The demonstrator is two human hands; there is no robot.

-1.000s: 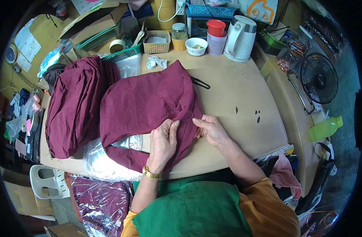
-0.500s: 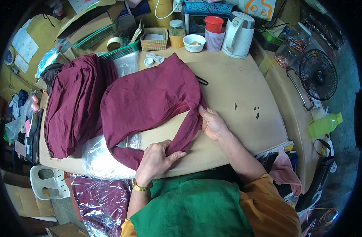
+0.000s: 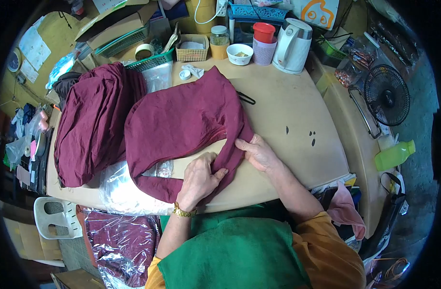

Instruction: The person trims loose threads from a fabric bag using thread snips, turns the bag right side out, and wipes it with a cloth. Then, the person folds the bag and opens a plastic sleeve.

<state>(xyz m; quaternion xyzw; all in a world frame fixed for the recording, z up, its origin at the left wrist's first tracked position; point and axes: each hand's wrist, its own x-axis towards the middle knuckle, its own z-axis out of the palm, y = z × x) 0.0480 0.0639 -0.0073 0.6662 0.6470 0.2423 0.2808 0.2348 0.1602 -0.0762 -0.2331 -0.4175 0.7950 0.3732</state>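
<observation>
A maroon fabric shoulder bag (image 3: 177, 115) lies spread on the table, with a curved zip edge and a broad strap (image 3: 228, 153) looping round its near side. My left hand (image 3: 200, 177) is closed on the strap near the table's front edge, thumb lying on top of the cloth. Higher up the same strap, my right hand (image 3: 259, 152) pinches its right edge between thumb and fingers; some fingertips are hidden beneath the cloth. From the bag's right side sticks out a thin black loop (image 3: 247, 98).
To the left is a heap of maroon fabric (image 3: 90, 125), beside clear plastic (image 3: 121, 190). Along the back stand a basket (image 3: 192, 52), a jar (image 3: 219, 43), a white bowl (image 3: 240, 57) and a kettle (image 3: 292, 48). A fan (image 3: 387, 95) and green bottle (image 3: 395, 155) are at right.
My left hand has moved up and right along the strap, closer to my right hand. My right hand has slid slightly down, its thumb now over the strap's edge.
</observation>
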